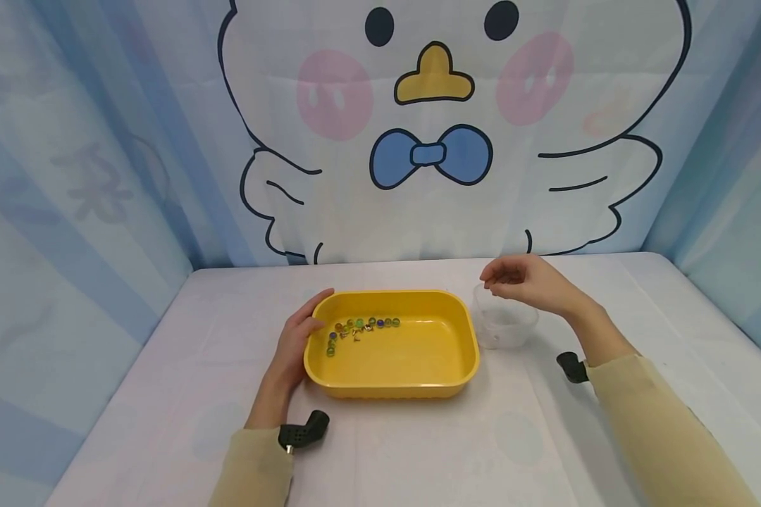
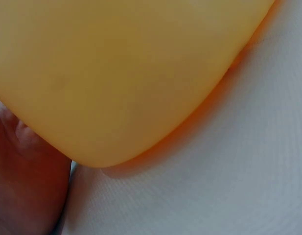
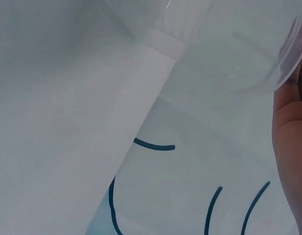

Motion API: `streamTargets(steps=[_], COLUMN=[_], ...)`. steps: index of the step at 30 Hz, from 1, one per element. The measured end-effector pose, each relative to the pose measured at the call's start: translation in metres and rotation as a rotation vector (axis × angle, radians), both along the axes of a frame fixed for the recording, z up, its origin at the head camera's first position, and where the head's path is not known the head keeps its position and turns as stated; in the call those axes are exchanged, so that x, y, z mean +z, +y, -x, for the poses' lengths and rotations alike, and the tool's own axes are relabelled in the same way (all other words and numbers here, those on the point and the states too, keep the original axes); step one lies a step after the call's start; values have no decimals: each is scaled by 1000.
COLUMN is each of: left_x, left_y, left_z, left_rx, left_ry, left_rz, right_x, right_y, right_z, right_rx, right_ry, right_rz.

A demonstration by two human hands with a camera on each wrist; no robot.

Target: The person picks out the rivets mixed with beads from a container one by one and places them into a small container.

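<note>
1. Glass marbles (image 1: 359, 323) lie toward the far left inside the yellow tray (image 1: 412, 362), its long axis running left-right.
2. The left hand (image 1: 294, 346), nearer them, grips the tray's left end.
3. The right hand (image 1: 530, 284), fingers bent, hovers at the clear plastic container (image 1: 506, 334); its hold cannot be told.

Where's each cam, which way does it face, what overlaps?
Head: on head, forward and down at yellow tray, clear cup, backdrop; left hand and right hand show.
Left wrist: on that wrist, close on tray's outer wall; part of that hand at left edge.
Right wrist: on that wrist, towards cup and backdrop; part of that hand at right edge.
Shared: head and left wrist, tray; head and right wrist, cup.
</note>
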State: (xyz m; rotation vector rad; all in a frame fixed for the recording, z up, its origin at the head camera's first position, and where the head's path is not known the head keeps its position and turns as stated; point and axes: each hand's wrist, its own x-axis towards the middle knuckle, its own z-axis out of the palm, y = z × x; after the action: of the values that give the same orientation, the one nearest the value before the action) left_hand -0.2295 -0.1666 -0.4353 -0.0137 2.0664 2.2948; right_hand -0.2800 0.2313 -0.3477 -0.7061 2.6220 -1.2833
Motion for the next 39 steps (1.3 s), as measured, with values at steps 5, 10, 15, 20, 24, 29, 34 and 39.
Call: streamTargets(steps=[5,10,15,20,24,29,34,39], left_x=[1,-1,-2,-2,-2,0,0,0], left_y=[0,0,0,0,0,0,0,0], left_z=[0,0,0,0,0,1,1,1], left_rx=[4,5,3,1,4,4,3,6], left_ry=[-5,-12,-1,2,3,6,4,-4], left_rz=[-5,-6,-3,-5,-6,7,9,9], right_x=[3,5,8,11,13,17,20,24], right_y=[-2,-5,-10,-16,-21,-27,-34,-42], right_z=[1,0,1,3,4,5,7,9], right_rx=[-1,5,17,32,49,57,65,71], right_ry=[-8,-6,9,14,17,31,32,38], right_rz=[6,2,-4,12,24,20,25,22])
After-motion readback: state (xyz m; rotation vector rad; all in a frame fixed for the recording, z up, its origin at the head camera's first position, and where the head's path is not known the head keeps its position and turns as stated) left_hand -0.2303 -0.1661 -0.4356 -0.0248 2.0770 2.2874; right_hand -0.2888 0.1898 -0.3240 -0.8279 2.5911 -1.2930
